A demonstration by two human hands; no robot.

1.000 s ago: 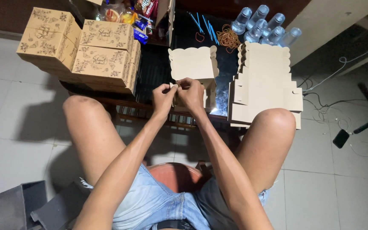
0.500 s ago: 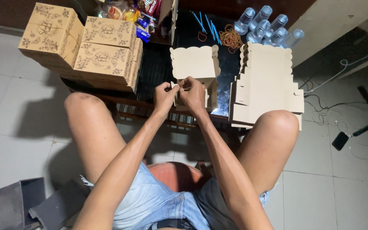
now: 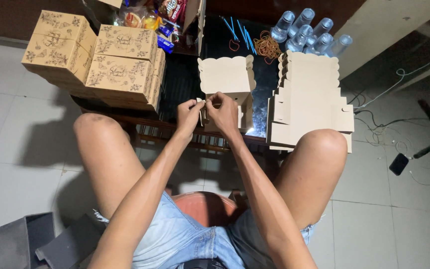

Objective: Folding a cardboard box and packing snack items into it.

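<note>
My left hand and right hand each pinch a flap of the half-folded box at the table front edge. Flat blanks crowd right; finished boxes left.

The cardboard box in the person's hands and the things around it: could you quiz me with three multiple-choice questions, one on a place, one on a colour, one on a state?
1. Where is the flat stack?
A. To the right of the half-folded box
B. On the floor behind the stool
C. On the finished boxes

2. What colour are the straws?
A. Red
B. Blue
C. Green

3. What are the left hand and right hand doing?
A. Resting on the knees
B. Both pinching the box's near edge
C. Holding a bottle

Answers: 1 A, the stack lies by the right knee; 2 B, blue against the dark table; 3 B, fingertips meet at a flap.
</note>
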